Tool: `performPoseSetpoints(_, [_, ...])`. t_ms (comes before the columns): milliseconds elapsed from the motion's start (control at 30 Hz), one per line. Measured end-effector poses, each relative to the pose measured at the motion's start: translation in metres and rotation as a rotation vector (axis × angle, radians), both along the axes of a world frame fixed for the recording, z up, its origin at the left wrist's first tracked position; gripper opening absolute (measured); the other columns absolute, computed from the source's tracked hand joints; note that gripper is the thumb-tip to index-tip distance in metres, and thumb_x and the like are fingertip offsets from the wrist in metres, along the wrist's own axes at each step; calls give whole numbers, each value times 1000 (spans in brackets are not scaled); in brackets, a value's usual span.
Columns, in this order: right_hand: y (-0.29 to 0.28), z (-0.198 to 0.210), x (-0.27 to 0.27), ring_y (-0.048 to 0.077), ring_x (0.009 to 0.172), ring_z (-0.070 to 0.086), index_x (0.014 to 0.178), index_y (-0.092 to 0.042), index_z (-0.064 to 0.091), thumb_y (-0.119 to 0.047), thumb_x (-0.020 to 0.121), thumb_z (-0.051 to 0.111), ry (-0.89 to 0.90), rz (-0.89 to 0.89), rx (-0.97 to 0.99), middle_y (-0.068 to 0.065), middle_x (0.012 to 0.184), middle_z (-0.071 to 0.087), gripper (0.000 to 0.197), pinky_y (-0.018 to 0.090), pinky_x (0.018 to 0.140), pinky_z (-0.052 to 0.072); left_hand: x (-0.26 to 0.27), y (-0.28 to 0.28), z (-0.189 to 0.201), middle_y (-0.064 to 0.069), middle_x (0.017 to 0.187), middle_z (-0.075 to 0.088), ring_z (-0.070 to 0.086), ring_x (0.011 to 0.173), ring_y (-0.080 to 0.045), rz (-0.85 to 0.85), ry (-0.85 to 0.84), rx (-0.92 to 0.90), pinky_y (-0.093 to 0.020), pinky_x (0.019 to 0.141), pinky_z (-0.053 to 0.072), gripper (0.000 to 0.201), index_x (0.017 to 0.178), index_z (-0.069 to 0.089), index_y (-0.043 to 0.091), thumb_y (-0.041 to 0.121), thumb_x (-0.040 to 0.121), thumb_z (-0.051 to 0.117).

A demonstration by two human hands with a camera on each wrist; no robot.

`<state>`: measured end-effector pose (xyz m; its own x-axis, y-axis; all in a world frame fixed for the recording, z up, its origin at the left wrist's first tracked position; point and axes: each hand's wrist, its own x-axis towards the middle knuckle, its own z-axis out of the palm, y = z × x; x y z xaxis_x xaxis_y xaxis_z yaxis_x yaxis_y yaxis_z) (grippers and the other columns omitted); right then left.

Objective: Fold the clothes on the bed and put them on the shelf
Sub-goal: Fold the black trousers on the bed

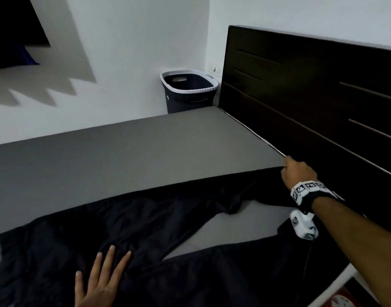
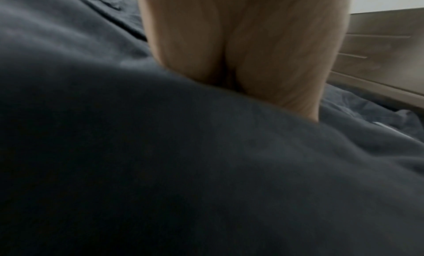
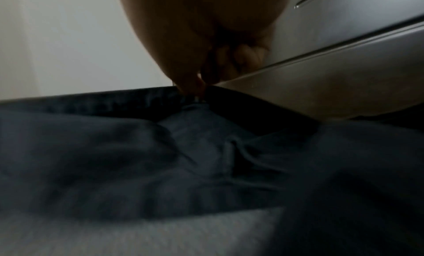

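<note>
A pair of dark trousers [image 1: 145,220] lies spread across the grey bed [image 1: 123,147], legs stretched toward the headboard. My left hand [image 1: 101,278] lies flat on the seat of the trousers, fingers straight and spread; the left wrist view shows the palm [image 2: 241,42] pressed into dark cloth [image 2: 183,169]. My right hand [image 1: 297,171] pinches the hem of the far leg near the headboard; the right wrist view shows its fingertips [image 3: 190,86] nipping the hem edge [image 3: 137,100]. No shelf is in view.
A dark wooden headboard [image 1: 312,96] runs along the right. A dark laundry basket [image 1: 189,91] with a pale rim stands on the floor in the corner behind the bed. White walls close the far side. A white frame [image 1: 336,286] shows at the bottom right.
</note>
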<state>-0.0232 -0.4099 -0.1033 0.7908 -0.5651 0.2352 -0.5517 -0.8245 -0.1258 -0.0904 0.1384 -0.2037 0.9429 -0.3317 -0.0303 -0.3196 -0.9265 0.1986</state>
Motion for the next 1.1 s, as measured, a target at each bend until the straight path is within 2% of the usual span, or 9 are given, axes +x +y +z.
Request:
performPoseSetpoints(200, [13, 15, 32, 49, 91, 61, 110, -5, 45, -15, 95, 45, -226, -140, 219, 34, 100, 62, 18, 47, 76, 51, 7, -2, -17, 2, 157, 28, 19, 147, -18, 132, -309, 50, -59, 102, 32, 54, 149, 26, 40, 25, 102, 2])
performPoseSetpoints(300, [20, 22, 48, 49, 95, 60, 113, -8, 42, -14, 94, 48, -304, -64, 214, 33, 105, 61, 21, 46, 76, 48, 7, -1, -23, 2, 155, 33, 34, 139, -23, 106, -321, 120, -55, 105, 31, 53, 143, 38, 36, 23, 102, 7])
performPoseSetpoints(367, [25, 22, 60, 47, 116, 52, 122, -10, 39, -15, 91, 55, -309, -23, 216, 31, 126, 53, 35, 51, 89, 45, 9, -1, -26, 3, 155, 34, 37, 136, -23, 114, -354, 156, -51, 107, 30, 51, 143, 39, 37, 22, 102, 12])
performPoseSetpoints(467, [31, 25, 76, 42, 139, 32, 151, -16, 9, -22, 89, 64, -152, 18, 331, 25, 149, 35, 84, 57, 111, 27, 10, -2, -30, 2, 154, 36, 36, 138, -22, 138, -449, 175, -51, 106, 31, 50, 146, 35, 38, 22, 102, 17])
performPoseSetpoints(567, [40, 17, 90, 45, 120, 52, 152, -23, -20, -25, 92, 64, -72, 29, 525, 30, 141, 45, 104, 43, 101, 41, 10, -6, -32, -1, 152, 41, 37, 136, -23, 140, -453, 115, -49, 108, 28, 51, 147, 34, 36, 23, 103, 11])
performPoseSetpoints(733, [69, -21, 106, 36, 130, 47, 154, -21, 8, -10, 90, 64, -294, 135, 704, 19, 147, 42, 86, 40, 106, 38, 15, -5, -41, -2, 148, 48, 38, 136, -23, 169, -556, 176, -52, 102, 35, 54, 150, 29, 37, 16, 102, 16])
performPoseSetpoints(867, [71, -29, 115, 40, 122, 51, 140, -2, 36, -12, 97, 48, -478, -179, 863, 24, 138, 50, 45, 37, 98, 40, 18, -2, -41, 0, 153, 40, 38, 138, -21, 181, -537, 227, -49, 105, 32, 53, 150, 30, 38, 17, 102, 21])
performPoseSetpoints(1000, [59, -41, 117, 43, 111, 58, 108, 14, 62, -3, 92, 46, -200, -223, 804, 31, 117, 62, 28, 37, 84, 42, 11, -7, -34, 3, 157, 31, 19, 149, -17, 151, -520, 152, -51, 110, 28, 51, 150, 27, 40, 30, 102, 13])
performPoseSetpoints(1100, [58, -51, 123, 39, 100, 65, 104, 1, 63, -39, 73, 63, -64, -193, 737, 25, 112, 65, 51, 38, 89, 52, 12, -8, -30, 5, 157, 28, 10, 150, -13, 152, -485, 126, -48, 112, 22, 50, 149, 26, 41, 34, 102, 10])
